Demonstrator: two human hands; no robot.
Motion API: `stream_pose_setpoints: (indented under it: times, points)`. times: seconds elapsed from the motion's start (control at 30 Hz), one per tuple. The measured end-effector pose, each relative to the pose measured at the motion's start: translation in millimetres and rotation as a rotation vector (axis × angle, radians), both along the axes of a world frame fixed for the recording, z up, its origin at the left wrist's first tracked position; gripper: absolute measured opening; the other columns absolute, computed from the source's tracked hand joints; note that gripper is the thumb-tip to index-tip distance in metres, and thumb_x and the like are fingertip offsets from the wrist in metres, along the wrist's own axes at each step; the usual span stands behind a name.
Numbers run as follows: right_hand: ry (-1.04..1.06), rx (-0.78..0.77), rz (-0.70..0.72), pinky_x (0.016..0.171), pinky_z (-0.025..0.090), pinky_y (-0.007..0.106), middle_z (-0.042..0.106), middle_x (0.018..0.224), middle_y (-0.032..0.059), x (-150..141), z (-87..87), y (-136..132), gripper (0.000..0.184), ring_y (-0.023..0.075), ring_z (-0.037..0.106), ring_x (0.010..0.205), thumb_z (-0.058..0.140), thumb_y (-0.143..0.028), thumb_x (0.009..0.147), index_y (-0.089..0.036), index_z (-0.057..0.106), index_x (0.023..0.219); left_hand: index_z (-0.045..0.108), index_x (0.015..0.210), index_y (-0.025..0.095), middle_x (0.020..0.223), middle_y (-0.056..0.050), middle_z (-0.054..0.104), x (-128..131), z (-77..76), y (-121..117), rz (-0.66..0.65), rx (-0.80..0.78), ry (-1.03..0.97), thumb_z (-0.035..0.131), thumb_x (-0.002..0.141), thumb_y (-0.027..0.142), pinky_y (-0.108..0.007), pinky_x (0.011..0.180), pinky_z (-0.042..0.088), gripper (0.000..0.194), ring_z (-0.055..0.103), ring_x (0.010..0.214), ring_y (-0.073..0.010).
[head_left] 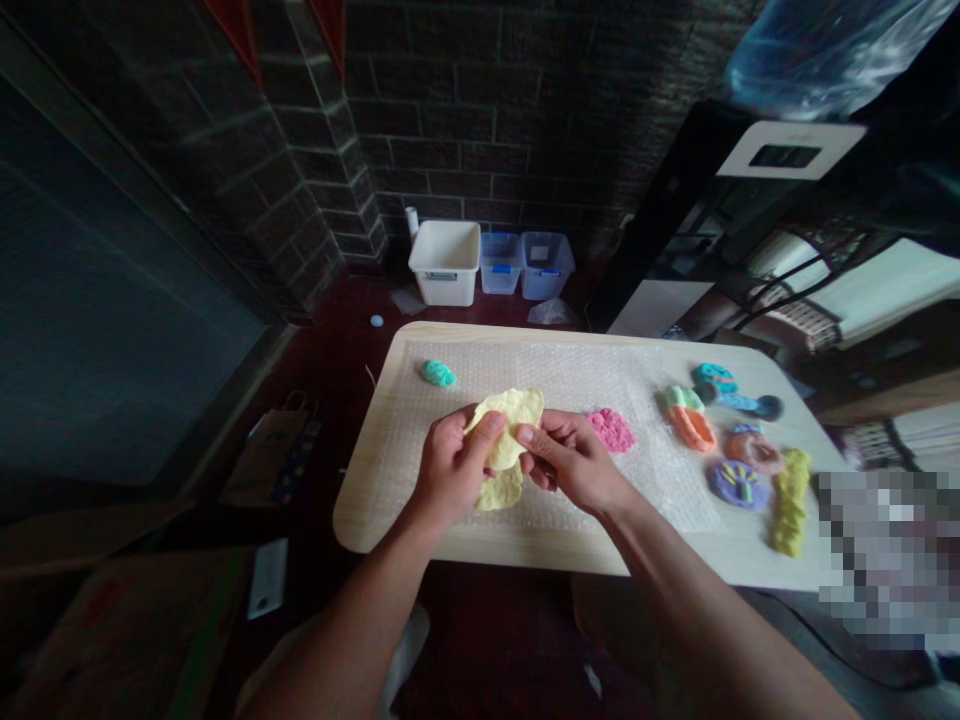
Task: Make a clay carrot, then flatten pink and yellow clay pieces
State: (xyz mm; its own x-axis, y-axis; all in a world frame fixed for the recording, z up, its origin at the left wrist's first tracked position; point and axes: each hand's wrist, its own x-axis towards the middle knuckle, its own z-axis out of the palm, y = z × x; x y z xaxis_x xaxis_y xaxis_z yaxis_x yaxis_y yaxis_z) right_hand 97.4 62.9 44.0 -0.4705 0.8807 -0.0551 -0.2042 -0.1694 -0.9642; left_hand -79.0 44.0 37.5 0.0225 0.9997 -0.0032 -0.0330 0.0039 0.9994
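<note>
Above the table, a flattened sheet of pale yellow modelling clay [513,413] is pinched between my two hands. My left hand [454,455] grips its left edge, thumb on top and fingers underneath. On the other side, my right hand [571,452] closes on the right edge, its thumb over the clay. Another yellow piece [501,490] shows just below the sheet; whether the two are joined, I cannot tell. A pink textured clay piece [611,430] lies right of my right hand. Farther off at the left is a small green clay lump [439,373].
Bubble wrap [555,365] covers much of the pale table [382,400]. Several shaped clay pieces, including an orange one [691,430], a purple one [739,484] and a long yellow-green strip [792,502], lie at the right. Behind stand a white bin [445,262] and a water dispenser [675,230].
</note>
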Motion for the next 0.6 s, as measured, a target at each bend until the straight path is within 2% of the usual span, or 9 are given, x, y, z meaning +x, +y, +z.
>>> stream_pose_setpoints:
  times: [0.17, 0.27, 0.37, 0.47, 0.6]
  points:
    - [0.006, 0.007, -0.008, 0.042, 0.036, 0.021, 0.062, 0.065, -0.0005, -3.5, -6.4, 1.6, 0.044, 0.0083, 0.051, 0.047, 0.073, -0.057, 0.096, -0.015, 0.069, 0.085, 0.067, 0.086, 0.017, 0.067, -0.001, 0.063, 2.4, -2.2, -2.5, -0.026, -0.037, 0.016, 0.058, 0.1, 0.063, -0.019, 0.043, 0.048, 0.049, 0.058, 0.053, -0.0127]
    - [-0.057, 0.049, -0.023, 0.043, 0.036, 0.021, 0.056, 0.059, -0.0025, -5.8, -5.8, 1.5, 0.048, 0.0077, 0.047, 0.045, 0.072, -0.059, 0.096, -0.016, 0.064, 0.077, 0.07, 0.091, 0.016, 0.069, -0.002, 0.063, 2.9, -1.8, -3.6, -0.035, -0.018, 0.098, 0.059, 0.099, 0.063, -0.02, 0.045, 0.052, 0.049, 0.062, 0.06, -0.0152]
    - [-0.073, 0.069, -0.04, 0.042, 0.033, 0.021, 0.052, 0.056, -0.004, -6.1, -1.1, 1.1, 0.049, 0.0067, 0.043, 0.045, 0.074, -0.058, 0.095, -0.016, 0.062, 0.072, 0.071, 0.098, 0.017, 0.074, -0.002, 0.063, 2.6, -3.3, -3.1, -0.053, -0.041, 0.067, 0.062, 0.098, 0.061, -0.019, 0.044, 0.051, 0.045, 0.062, 0.061, -0.0149]
    - [-0.064, 0.068, -0.036, 0.042, 0.033, 0.02, 0.053, 0.056, -0.004, -5.2, 1.3, 0.8, 0.048, 0.0065, 0.042, 0.044, 0.075, -0.058, 0.094, -0.016, 0.064, 0.073, 0.071, 0.104, 0.017, 0.078, -0.003, 0.065, 2.0, -6.3, -2.1, -0.092, -0.046, 0.021, 0.063, 0.099, 0.058, -0.018, 0.045, 0.049, 0.042, 0.06, 0.061, -0.0137]
    - [-0.035, 0.024, -0.039, 0.041, 0.034, 0.02, 0.054, 0.058, -0.0032, -4.7, -2.6, 0.7, 0.048, 0.0071, 0.044, 0.045, 0.073, -0.059, 0.095, -0.016, 0.066, 0.077, 0.072, 0.106, 0.017, 0.081, -0.005, 0.069, 0.6, -6.2, -2.1, -0.079, 0.01, 0.082, 0.063, 0.1, 0.054, -0.019, 0.051, 0.05, 0.039, 0.062, 0.066, -0.0144]
